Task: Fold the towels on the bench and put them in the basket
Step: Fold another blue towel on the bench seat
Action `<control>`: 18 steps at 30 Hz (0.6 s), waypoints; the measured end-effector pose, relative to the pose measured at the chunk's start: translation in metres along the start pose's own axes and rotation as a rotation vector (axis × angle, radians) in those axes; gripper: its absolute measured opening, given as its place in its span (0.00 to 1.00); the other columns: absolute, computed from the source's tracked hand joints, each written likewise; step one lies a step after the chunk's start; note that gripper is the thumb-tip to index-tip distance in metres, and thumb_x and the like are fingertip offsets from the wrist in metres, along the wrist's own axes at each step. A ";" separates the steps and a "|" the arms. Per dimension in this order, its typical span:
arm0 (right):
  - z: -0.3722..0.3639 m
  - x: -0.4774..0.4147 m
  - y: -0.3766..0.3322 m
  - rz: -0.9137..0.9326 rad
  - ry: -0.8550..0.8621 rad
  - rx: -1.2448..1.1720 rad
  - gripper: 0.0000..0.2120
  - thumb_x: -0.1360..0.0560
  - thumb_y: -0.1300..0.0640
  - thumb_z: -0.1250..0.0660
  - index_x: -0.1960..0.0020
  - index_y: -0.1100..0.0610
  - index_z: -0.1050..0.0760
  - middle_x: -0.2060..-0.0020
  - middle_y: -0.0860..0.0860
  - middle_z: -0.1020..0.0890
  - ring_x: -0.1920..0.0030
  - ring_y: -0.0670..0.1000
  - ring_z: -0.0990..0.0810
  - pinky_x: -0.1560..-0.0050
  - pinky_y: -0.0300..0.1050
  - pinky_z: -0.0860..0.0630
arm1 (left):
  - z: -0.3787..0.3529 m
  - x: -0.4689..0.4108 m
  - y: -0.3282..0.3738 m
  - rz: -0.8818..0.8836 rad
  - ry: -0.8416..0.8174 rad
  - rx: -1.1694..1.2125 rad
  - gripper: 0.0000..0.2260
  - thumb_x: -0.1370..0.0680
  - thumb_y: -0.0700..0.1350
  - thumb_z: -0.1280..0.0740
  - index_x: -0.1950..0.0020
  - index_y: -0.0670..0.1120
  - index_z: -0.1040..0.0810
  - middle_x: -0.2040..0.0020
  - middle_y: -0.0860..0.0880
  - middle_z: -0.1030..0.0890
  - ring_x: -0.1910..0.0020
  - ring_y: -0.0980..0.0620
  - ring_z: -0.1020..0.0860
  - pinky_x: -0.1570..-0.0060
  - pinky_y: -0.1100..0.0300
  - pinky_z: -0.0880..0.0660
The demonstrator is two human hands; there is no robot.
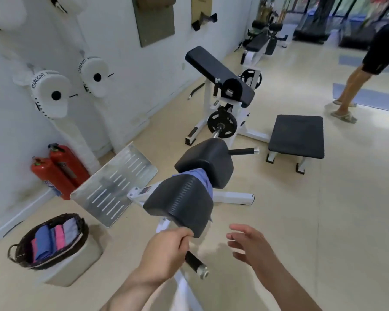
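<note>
A blue towel (203, 179) lies wedged between the two black pads of the bench (182, 203), only its edge showing. My left hand (166, 250) grips the black handle bar (193, 262) just below the nearer pad. My right hand (249, 243) hovers to the right of that pad with fingers spread and holds nothing. A dark wicker basket (18, 254) sits on a beige box at the lower left and holds several folded blue, pink and grey towels (52, 240).
Two red fire extinguishers (58, 171) and a slotted metal plate (115, 185) stand by the wall on the left. Another weight bench (220, 72) and a low black padded stool (296, 135) stand beyond. A person's legs (353, 86) are at the far right.
</note>
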State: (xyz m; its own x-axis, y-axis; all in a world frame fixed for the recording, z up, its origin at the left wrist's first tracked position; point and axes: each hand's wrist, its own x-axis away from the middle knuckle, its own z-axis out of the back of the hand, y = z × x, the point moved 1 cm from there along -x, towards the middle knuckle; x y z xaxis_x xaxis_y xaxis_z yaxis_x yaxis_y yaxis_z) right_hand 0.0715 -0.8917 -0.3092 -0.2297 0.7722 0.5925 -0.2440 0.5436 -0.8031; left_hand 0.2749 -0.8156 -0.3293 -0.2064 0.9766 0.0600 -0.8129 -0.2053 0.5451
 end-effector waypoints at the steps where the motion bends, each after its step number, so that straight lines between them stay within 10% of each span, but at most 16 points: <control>1: 0.018 -0.009 -0.005 0.020 0.004 0.050 0.10 0.25 0.60 0.35 0.45 0.52 0.22 0.50 0.55 0.18 0.51 0.52 0.19 0.54 0.46 0.21 | -0.009 -0.009 0.018 0.027 0.009 0.002 0.11 0.22 0.47 0.43 0.47 0.56 0.22 0.55 0.57 0.18 0.55 0.56 0.23 0.52 0.58 0.26; 9: 0.068 -0.095 -0.048 0.191 -0.109 0.329 0.25 0.23 0.58 0.39 0.27 0.48 0.37 0.34 0.44 0.30 0.33 0.48 0.30 0.34 0.46 0.33 | -0.042 -0.111 0.067 0.079 0.024 -0.120 0.14 0.22 0.42 0.41 0.42 0.51 0.20 0.46 0.54 0.20 0.46 0.53 0.25 0.45 0.62 0.29; 15: 0.056 -0.162 -0.067 0.387 -0.184 0.579 0.15 0.21 0.62 0.41 0.35 0.57 0.29 0.46 0.50 0.21 0.48 0.53 0.23 0.54 0.34 0.31 | -0.044 -0.203 0.046 0.196 0.053 -0.162 0.11 0.22 0.42 0.39 0.45 0.47 0.19 0.48 0.48 0.18 0.47 0.48 0.22 0.46 0.53 0.25; 18: 0.041 -0.211 -0.077 0.430 -0.126 0.698 0.14 0.21 0.60 0.41 0.36 0.57 0.28 0.44 0.53 0.20 0.48 0.52 0.22 0.47 0.42 0.29 | -0.049 -0.258 0.022 0.242 0.052 -0.185 0.11 0.22 0.44 0.39 0.45 0.48 0.19 0.49 0.48 0.18 0.48 0.47 0.21 0.48 0.53 0.25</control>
State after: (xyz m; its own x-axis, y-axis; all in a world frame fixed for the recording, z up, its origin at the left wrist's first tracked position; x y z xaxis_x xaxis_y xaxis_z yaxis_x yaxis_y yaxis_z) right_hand 0.1003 -1.1100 -0.3698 -0.5303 0.8006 0.2790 -0.6301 -0.1520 -0.7615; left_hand 0.2840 -1.0750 -0.3737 -0.4295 0.8944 0.1244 -0.8212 -0.4442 0.3583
